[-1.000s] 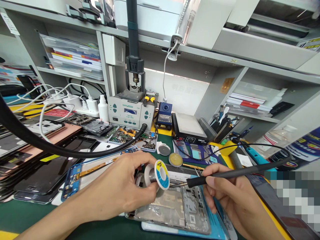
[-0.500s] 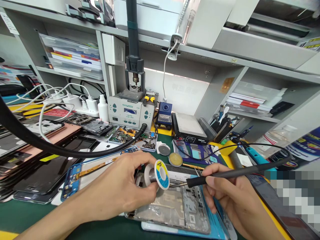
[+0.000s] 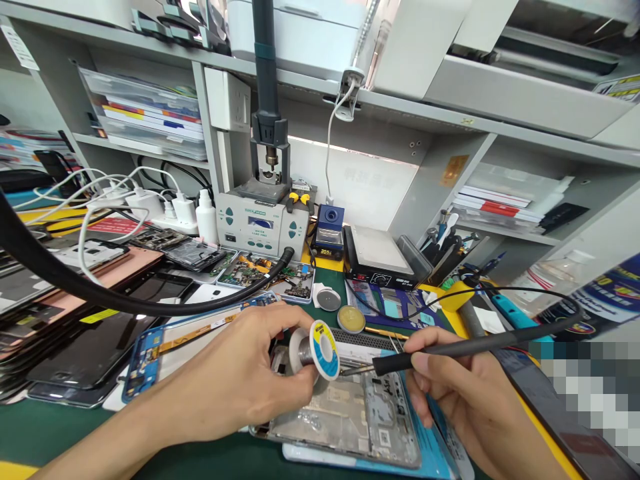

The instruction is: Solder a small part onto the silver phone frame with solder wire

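Observation:
My left hand (image 3: pixel 250 367) is closed around a spool of solder wire (image 3: pixel 325 349), white with a yellow and blue label, tilted above a metal phone frame (image 3: pixel 345 420). A black-handled soldering iron (image 3: pixel 395 362) is gripped in my right hand (image 3: pixel 455 387). Its thin metal tip points left and reaches the spool's right edge; whether they touch I cannot tell. Tweezers (image 3: pixel 396 343) show partly behind my right fingers. Beneath both hands lies the phone frame, resting on a blue and white sheet (image 3: pixel 435 440). The spool and my left hand hide its upper left part.
Behind stand a hot-air station (image 3: pixel 265 223), a small soldering station (image 3: pixel 330 240) and a heating plate (image 3: pixel 383 257). A round tin of yellowish paste (image 3: pixel 351 319) sits beyond the frame. Phones (image 3: pixel 110 333) are piled at left. A thick black hose (image 3: pixel 165 305) crosses above my left hand.

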`<state>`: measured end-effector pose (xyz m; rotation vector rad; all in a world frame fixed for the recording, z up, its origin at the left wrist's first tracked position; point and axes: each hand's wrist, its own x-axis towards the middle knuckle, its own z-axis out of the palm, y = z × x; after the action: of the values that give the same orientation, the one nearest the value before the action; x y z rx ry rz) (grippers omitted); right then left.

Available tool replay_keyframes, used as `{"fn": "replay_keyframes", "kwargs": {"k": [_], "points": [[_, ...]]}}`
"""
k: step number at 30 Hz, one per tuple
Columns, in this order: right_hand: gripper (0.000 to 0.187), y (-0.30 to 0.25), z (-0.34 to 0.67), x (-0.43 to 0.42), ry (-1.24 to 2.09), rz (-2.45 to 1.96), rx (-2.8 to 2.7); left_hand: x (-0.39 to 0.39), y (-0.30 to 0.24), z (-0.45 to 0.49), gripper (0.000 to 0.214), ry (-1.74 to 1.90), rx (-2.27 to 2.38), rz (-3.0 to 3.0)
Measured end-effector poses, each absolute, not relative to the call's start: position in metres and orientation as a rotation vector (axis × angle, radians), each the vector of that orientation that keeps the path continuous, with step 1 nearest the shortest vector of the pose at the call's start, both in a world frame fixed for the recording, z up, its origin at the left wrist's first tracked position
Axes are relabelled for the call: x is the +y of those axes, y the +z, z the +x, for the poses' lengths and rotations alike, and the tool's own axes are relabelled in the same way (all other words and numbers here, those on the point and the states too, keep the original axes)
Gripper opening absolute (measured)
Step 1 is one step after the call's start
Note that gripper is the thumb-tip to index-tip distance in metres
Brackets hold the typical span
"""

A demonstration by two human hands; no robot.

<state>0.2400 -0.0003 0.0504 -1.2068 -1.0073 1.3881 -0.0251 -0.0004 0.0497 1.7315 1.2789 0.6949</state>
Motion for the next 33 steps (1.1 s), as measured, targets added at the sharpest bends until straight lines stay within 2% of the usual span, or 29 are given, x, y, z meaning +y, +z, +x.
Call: {"fn": "replay_keyframes", "kwargs": {"k": [8, 33], "points": [[0.031, 0.0514, 0.2393, -0.001, 1.394, -1.211, -1.01, 0.0014, 0.0486, -0.0254, 0.027, 0.691, 1.285, 1.753], [0.03, 0.0509, 0.2398, -0.001, 1.395, -1.221, -1.011, 0.0002, 0.044, -0.0266, 0.016, 0.731, 1.275, 1.804]]}}
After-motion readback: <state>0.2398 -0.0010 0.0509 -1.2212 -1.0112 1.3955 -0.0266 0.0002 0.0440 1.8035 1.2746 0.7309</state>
